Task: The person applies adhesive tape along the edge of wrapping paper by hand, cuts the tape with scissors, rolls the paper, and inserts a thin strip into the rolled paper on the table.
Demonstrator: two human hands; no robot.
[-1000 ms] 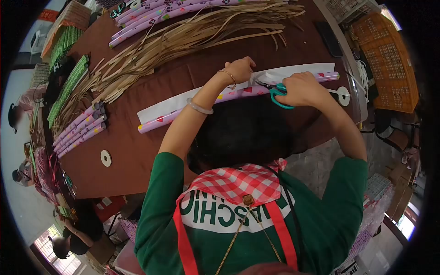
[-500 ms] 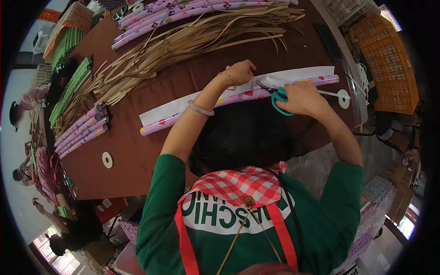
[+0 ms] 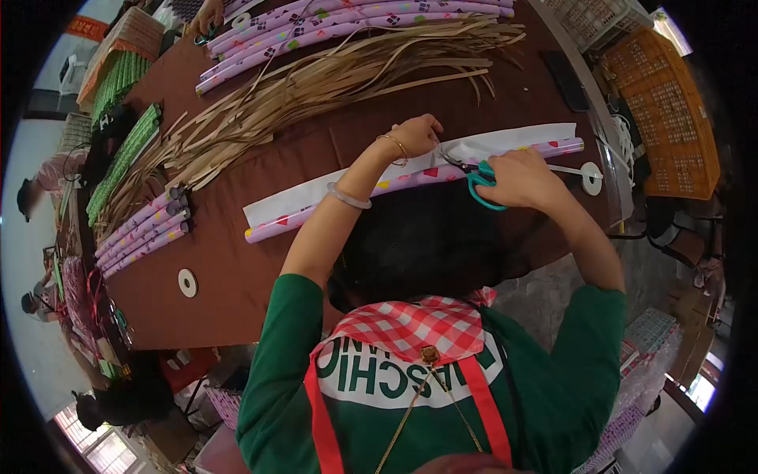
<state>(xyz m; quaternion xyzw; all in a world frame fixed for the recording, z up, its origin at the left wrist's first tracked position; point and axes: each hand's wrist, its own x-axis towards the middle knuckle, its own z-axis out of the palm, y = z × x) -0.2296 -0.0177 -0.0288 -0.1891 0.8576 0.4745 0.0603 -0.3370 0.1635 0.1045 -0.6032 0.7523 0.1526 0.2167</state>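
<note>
My right hand [image 3: 523, 178] grips a pair of teal-handled scissors [image 3: 480, 183], whose blades point left toward my other hand. At the edge of a white sheet, my left hand [image 3: 417, 136] has its fingers pinched together; what they hold is too small to make out. A long purple patterned roll [image 3: 300, 216] lies across the table below both hands, with the white sheet [image 3: 505, 139] spread along its far side. To the right of my right hand, a white strip runs to a white tape spool [image 3: 591, 178].
Brown strips [image 3: 316, 83] and purple rolls [image 3: 292, 31] lie farther back. Shorter purple rolls [image 3: 146, 229], green rolls [image 3: 125, 158] and another spool [image 3: 187, 283] are at left. A phone-like dark object [image 3: 564, 80] lies back right. Other people are at the left; someone's hand [image 3: 208, 16] is at the far edge.
The camera view has shifted slightly, so the table things sit a little lower. Both hands stay near the roll, scissors still held. Another person's hand has appeared by the scissors at the far left.
</note>
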